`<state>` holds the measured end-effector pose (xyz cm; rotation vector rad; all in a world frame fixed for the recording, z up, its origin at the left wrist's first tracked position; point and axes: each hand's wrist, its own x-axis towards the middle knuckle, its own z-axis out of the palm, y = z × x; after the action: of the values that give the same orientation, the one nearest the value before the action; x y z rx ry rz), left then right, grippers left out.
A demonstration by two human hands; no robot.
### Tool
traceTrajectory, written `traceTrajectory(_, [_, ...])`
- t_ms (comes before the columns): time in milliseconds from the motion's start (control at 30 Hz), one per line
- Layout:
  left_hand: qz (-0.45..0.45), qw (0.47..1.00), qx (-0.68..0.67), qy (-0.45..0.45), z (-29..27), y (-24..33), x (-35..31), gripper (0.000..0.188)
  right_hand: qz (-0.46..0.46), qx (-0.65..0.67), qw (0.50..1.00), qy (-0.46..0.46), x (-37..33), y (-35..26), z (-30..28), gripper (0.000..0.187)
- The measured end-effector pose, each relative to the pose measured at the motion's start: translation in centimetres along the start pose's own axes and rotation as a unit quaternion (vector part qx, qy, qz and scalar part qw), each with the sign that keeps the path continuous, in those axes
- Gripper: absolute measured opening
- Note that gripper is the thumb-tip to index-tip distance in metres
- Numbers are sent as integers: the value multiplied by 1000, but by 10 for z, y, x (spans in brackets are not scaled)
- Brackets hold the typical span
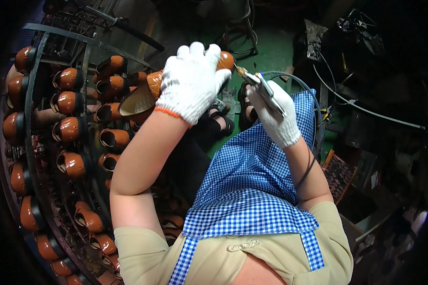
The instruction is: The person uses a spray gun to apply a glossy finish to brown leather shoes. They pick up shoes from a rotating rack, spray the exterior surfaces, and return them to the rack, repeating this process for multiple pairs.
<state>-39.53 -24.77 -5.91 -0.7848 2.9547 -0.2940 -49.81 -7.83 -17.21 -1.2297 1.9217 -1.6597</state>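
My left hand [190, 80], in a white knit glove with an orange cuff edge, is closed over a glossy brown shoe [226, 61]. The rounded end shows past my thumb, while the patterned side and pale inner lining come out to the left; my glove hides the middle. In my gloved right hand [280, 114] is a metal spray gun [270, 95] with a brass-coloured nozzle. My fingers wrap round its body. The nozzle tip points at the shoe's rounded end, very near it; whether they touch I cannot tell.
A metal rack [38, 66] with many similar brown shoes [69, 129] stands close on my left. A thin grey hose [299, 81] loops from the gun past my right forearm. Feet in dark sandals [226, 122] rest on the green floor [268, 57]. Clutter lies at the right.
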Motion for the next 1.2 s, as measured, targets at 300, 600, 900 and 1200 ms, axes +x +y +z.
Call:
traceTrajectory(300, [-90,993,-8,-81,8,-51,51,66,8,-19,1000,13,33,-1,52,26])
traceTrajectory(600, [-170,970,-50,-163,12,-94,69,92,-14,10,1000,-4,14,-11,68,19])
traceTrajectory(900, [-208,962,-71,-164,24,-108,70,105,-10,19,999,-46,-14,-25,69,17])
traceTrajectory(1200, [-217,960,-70,-163,27,-111,73,107,-96,-22,994,-46,-51,-34,77,14])
